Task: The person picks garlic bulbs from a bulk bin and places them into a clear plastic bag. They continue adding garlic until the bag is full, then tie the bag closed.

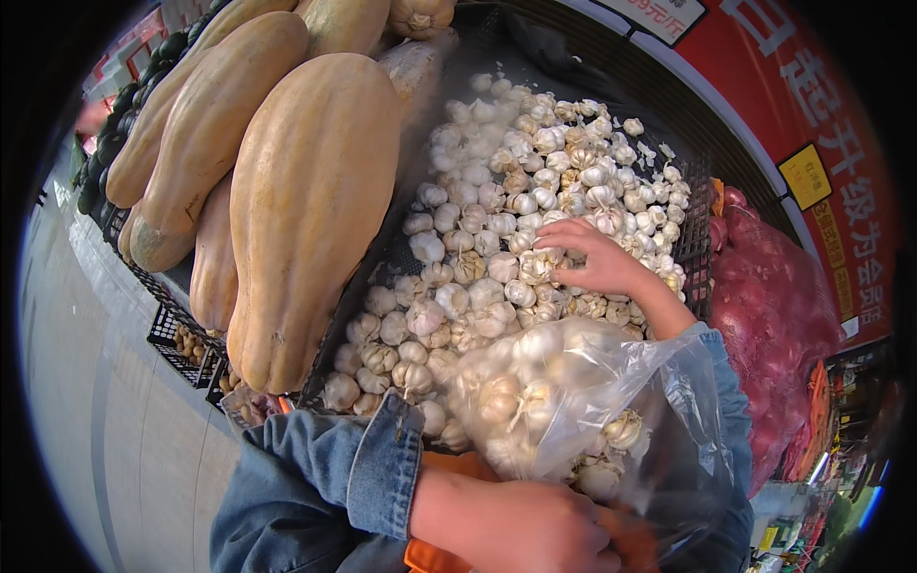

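Many garlic bulbs [430, 315] are heaped on a dark-lined display. Over the right part of the heap, my right hand [591, 258] has its thumb and fingers spread around a bulb [537, 267], without a visible grip. My left hand [526, 519] is closed at the lower edge, by the near side of a clear plastic bag [566, 387]; its fingertips are mostly hidden. The bag holds several garlic bulbs and lies against the near part of the heap, below my right wrist.
Large tan pumpkins [311, 208] lie left of the garlic. A red mesh sack of onions [770, 308] stands right, beyond a black plastic crate wall [695, 243]. Dark green squashes [107, 147] are at the far left. A red banner [809, 93] with price signs runs along the upper right.
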